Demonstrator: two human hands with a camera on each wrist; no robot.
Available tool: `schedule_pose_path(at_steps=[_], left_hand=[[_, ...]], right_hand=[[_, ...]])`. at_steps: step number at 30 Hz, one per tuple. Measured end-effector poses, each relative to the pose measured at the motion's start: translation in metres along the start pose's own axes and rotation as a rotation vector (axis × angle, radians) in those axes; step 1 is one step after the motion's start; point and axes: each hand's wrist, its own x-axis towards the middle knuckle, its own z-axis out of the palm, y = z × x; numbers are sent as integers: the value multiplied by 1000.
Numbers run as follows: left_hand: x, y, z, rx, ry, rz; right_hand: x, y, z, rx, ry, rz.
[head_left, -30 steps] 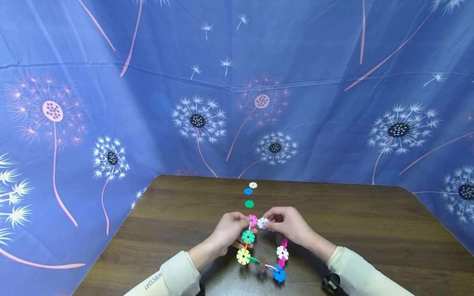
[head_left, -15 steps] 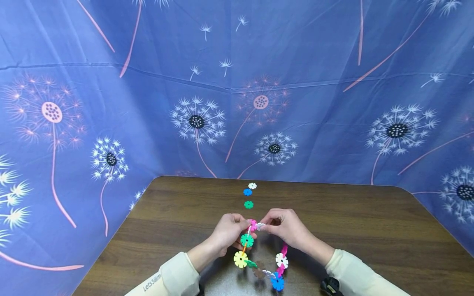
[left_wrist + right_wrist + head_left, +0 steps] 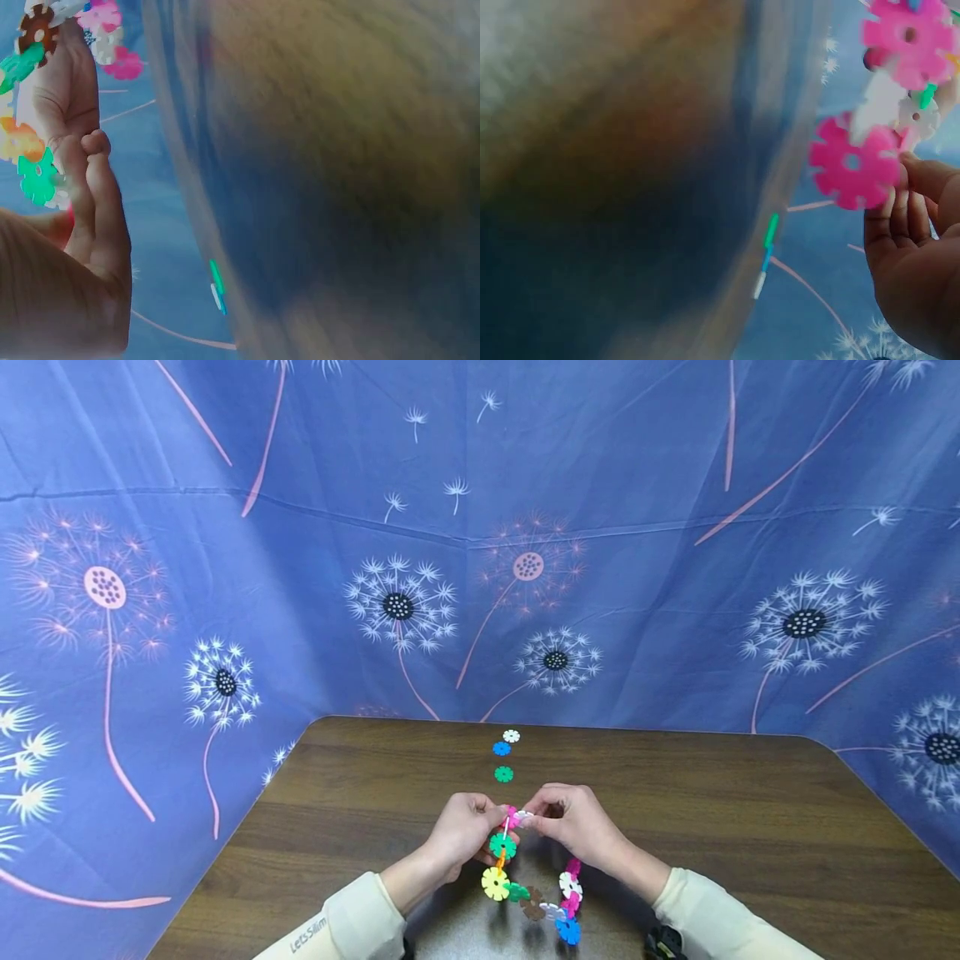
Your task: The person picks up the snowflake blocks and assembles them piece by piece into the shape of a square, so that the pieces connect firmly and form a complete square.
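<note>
Between thumb and fingers, my left hand (image 3: 461, 831) pinches a pink notched disc (image 3: 512, 816), one end of a chain of interlocking snowflake discs. My right hand (image 3: 581, 822) pinches a white notched disc (image 3: 523, 818), tilted and touching the pink one; fingers partly hide where they meet. Below hang a green disc (image 3: 502, 846), an orange one, a yellow disc (image 3: 495, 883), another green, a brown disc (image 3: 533, 903), a white one and a blue disc (image 3: 568, 931). The chain's other end rises below my right hand to a pink disc (image 3: 855, 161), large in the right wrist view.
Beyond my hands, a loose green disc (image 3: 504, 774), a blue disc (image 3: 501, 748) and a white disc (image 3: 512, 737) lie in a row on the brown wooden table (image 3: 360, 777). A blue dandelion-print cloth (image 3: 480, 610) hangs behind the table's far edge.
The white disc in my right hand has moved left against the pink disc and turned from face-on to tilted. The hanging chain has sunk slightly and swayed.
</note>
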Motion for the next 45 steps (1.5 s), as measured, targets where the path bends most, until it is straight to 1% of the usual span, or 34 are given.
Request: schedule_pose_path(at_steps=[3, 6, 8, 10, 13, 15, 16, 18, 21, 24, 27, 28, 30, 33, 35, 36, 39, 41, 43, 45], left_hand=[[1, 1, -2, 10, -43, -20], [2, 1, -2, 15, -95, -29], [3, 0, -2, 15, -126, -28], [3, -1, -2, 16, -146, -27], [4, -4, -4, 18, -150, -29], [4, -5, -7, 18, -139, -27], [4, -5, -8, 18, -134, -26], [4, -5, -11, 20, -123, -22], [4, -5, -14, 16, -123, -17], [3, -6, -15, 12, -120, -17], [1, -7, -15, 5, -118, -17], [0, -7, -15, 3, -116, -17], [-1, -8, -16, 0, -114, -18], [-2, -8, -15, -5, -115, -22], [-2, -9, -15, -9, -114, -25], [-2, -9, -14, -13, -113, -26], [-2, -10, -13, -18, -112, -29], [0, -10, -13, -13, -109, -27], [0, -9, -13, -6, -106, -24], [1, -9, -14, 2, -104, -22]], right_hand=[[3, -2, -4, 7, -26, 26], [6, -2, -8, 8, -65, 33], [8, -2, -11, 13, -110, 36], [11, -1, -15, 31, -175, 54], [22, 2, -22, 96, -278, 116], [34, 7, -26, 112, -314, 169], [42, 10, -28, 102, -322, 191], [58, 18, -29, 32, -319, 205], [80, 36, -27, -165, -313, 186], [95, 55, -18, -351, -315, 122], [105, 69, -7, -477, -321, 61], [108, 72, -3, -517, -322, 29], [113, 75, 4, -616, -333, -7], [120, 78, 11, -777, -370, -38], [123, 79, 15, -870, -401, -35], [124, 80, 17, -904, -400, -42], [119, 83, 21, -976, -363, -82], [115, 83, 21, -992, -329, -98], [111, 80, 17, -969, -315, -107], [107, 77, 11, -883, -333, -90]])
